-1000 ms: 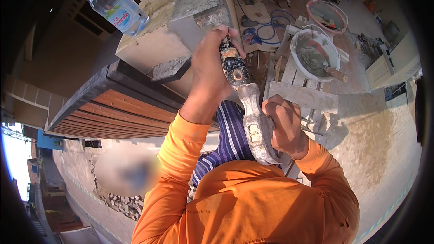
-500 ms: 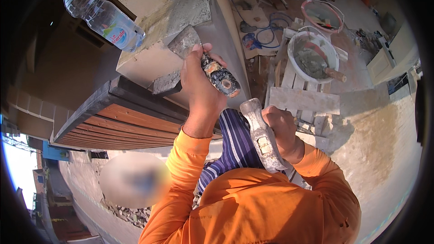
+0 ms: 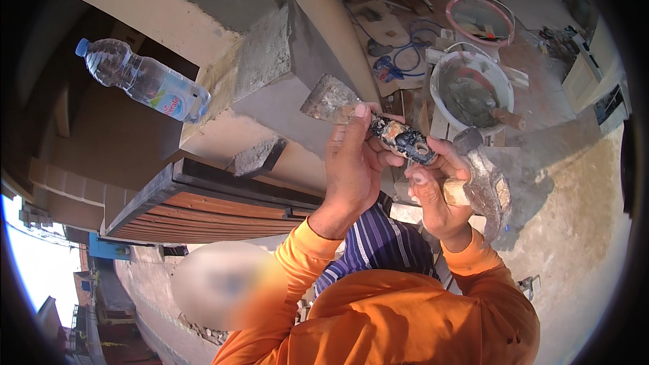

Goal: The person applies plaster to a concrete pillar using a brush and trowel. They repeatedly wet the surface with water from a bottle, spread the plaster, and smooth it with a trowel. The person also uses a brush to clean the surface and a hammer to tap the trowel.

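My left hand [image 3: 351, 169] is closed round a mortar-crusted scraper [image 3: 324, 98], whose blade points up-left and whose black, paint-spattered handle slants down to the right. My right hand [image 3: 443, 206] grips the wooden shaft of a hammer with a worn, whitened head [image 3: 493, 186] at the right. Its fingertips are at the lower end of the scraper's handle; whether they grip it too is hard to tell. Above and left of my hands, a plastic bottle [image 3: 155, 88] with clear contents lies at a rough plastered ledge [image 3: 263, 74].
A dark-framed gate with wooden slats [image 3: 203, 211] runs below the ledge. At the upper right stand a white bucket of wet mortar [image 3: 466, 101] with a tool handle in it and a pink-rimmed bucket [image 3: 480, 17]. Blue hose [image 3: 405, 57] and boards lie on the floor behind.
My left hand has moved right and down, tipping the scraper flatter. My right hand has turned and shifted right with the hammer, its fingertips now meeting the scraper's handle.
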A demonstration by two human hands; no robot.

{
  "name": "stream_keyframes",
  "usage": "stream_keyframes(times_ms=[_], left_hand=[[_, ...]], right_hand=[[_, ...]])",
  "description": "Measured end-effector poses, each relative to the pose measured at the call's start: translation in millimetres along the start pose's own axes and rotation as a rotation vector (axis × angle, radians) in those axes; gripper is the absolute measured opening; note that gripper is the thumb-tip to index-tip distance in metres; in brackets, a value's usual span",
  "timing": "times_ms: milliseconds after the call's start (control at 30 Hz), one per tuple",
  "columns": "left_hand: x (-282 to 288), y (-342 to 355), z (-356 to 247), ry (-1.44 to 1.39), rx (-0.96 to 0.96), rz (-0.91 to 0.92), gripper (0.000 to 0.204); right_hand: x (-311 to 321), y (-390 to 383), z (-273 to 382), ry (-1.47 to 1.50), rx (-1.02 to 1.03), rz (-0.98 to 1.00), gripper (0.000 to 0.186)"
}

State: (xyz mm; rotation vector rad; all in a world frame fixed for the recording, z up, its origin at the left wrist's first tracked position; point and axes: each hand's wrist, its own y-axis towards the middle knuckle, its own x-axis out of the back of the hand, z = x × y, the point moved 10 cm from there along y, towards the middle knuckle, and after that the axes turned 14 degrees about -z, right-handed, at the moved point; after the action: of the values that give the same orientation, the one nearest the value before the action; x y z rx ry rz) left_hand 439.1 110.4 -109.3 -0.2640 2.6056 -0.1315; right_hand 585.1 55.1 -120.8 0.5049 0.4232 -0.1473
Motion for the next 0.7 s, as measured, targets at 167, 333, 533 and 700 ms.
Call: stream_keyframes(times_ms=[167,333,533,700], left_hand=[[-26,21,15,-0.050,0.046,0.026,0.039],[-34,40,35,0.245,0.277,-0.014,0.046],[-87,22,-51,1.374,-1.134,0.155,0.044],[-134,21,-53,1.554,-1.581,0.126,0.056]], right_hand=[[26,42,-4,0.000,0.024,-0.209,0.041],[45,76,-16,0.047,-0.018,-0.326,0.034],[55,109,-14,0.149,0.049,-0.321,0.031],[65,134,-23,0.055,-0.030,-0.405,0.031]])
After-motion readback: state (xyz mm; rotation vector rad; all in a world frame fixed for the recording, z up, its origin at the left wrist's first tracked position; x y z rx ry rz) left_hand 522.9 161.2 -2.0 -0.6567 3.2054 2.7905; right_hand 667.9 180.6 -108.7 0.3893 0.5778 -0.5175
